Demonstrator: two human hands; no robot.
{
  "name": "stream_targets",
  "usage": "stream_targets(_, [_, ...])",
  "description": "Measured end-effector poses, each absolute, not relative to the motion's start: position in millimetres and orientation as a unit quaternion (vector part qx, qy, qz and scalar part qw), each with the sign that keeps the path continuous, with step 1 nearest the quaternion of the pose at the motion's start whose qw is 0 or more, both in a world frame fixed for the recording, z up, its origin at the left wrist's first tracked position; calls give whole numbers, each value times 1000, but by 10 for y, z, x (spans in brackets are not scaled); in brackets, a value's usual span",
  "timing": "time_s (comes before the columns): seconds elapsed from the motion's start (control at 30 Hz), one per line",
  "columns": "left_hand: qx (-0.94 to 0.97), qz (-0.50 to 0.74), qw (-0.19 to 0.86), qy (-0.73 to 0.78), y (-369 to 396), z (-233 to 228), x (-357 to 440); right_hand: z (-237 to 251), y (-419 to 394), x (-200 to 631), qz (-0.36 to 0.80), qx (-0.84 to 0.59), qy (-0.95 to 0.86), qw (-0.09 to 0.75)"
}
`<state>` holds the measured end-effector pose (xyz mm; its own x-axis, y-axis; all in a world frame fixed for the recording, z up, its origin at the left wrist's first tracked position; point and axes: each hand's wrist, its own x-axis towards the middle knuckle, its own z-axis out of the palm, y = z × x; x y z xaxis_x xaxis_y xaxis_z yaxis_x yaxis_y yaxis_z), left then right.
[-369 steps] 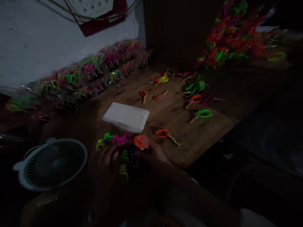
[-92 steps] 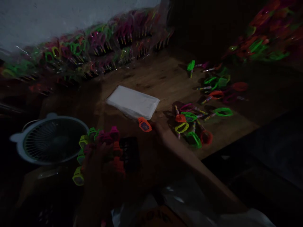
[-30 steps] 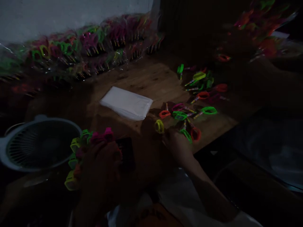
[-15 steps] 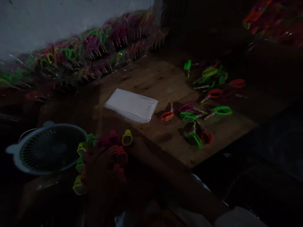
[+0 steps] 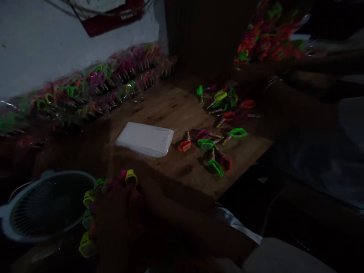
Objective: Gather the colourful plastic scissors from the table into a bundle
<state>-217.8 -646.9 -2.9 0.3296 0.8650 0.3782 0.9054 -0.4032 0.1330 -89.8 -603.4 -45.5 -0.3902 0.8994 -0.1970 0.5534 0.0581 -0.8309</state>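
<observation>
Very little light falls on the person, so both hands show only as dark shapes in the lower left of the frame. The left hand (image 5: 113, 223) and the right hand (image 5: 148, 193) are bare, with no rings, watch or gloves that can be made out. The right forearm is bare, and a pale, whitish sleeve (image 5: 284, 258) shows in the lower right corner.
</observation>
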Motion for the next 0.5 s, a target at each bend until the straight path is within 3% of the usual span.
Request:
stream_targets(0.1, [-793, -185, 1, -581, -6508, -14, -2145, -469, -6140, -989, 416, -527, -725, 152])
stream_targets(0.3, [-837, -183, 58, -513, -6537, 121, -2019, -436, -6073, -642, 397, -461, -755, 244])
stream_targets(0.4, [-855, -162, 91, -485, -6526, 63, -2050, -303, -5834, 57, 314, -512, -748, 282])
stream_targets(0.43, [-851, -170, 92, -488, -6524, 41, -2060, -270, -5733, 315, 220, -578, -743, 256])
stream_targets(0.5, [-845, -197, 78, -491, -6524, 11, -2070, -249, -5526, 764, 149, -648, -712, 226])
